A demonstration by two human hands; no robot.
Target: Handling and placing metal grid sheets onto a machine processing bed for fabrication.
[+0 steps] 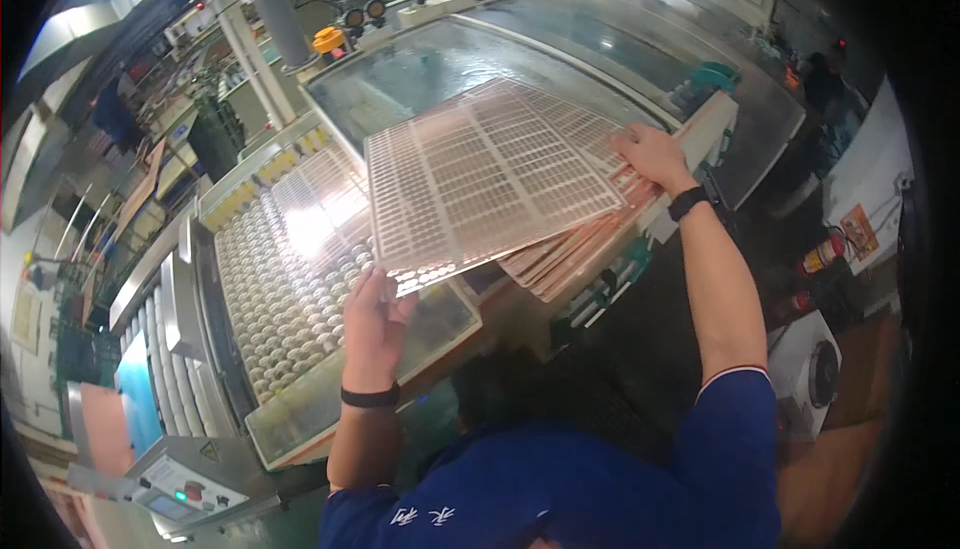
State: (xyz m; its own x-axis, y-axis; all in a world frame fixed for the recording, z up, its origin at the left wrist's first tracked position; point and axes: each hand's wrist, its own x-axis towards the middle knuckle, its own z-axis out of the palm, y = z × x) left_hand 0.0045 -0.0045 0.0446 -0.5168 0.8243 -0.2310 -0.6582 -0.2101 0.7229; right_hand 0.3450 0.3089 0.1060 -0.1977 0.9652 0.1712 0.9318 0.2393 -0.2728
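A thin copper panel [490,174], patterned with rows of small shapes, is tilted up in front of me. My left hand [375,324] pinches its near left corner between thumb and fingers. At the right edge, my right hand [655,159] curls its fingers over copper panels; whether it grips the upper panel or one beneath cannot be told. Below lies a fanned stack of similar copper panels [560,259] on the machine's cover, partly hidden by the raised panel. To the left, another panel [315,189] lies on the roller conveyor [285,309], shining with glare.
Behind the panels is a wet transparent machine cover [400,74]. A control box [175,489] with a lit green button stands at the lower left. At the right are a fire extinguisher [825,252] and a white box-shaped unit [805,374]. Another person [118,114] is far left.
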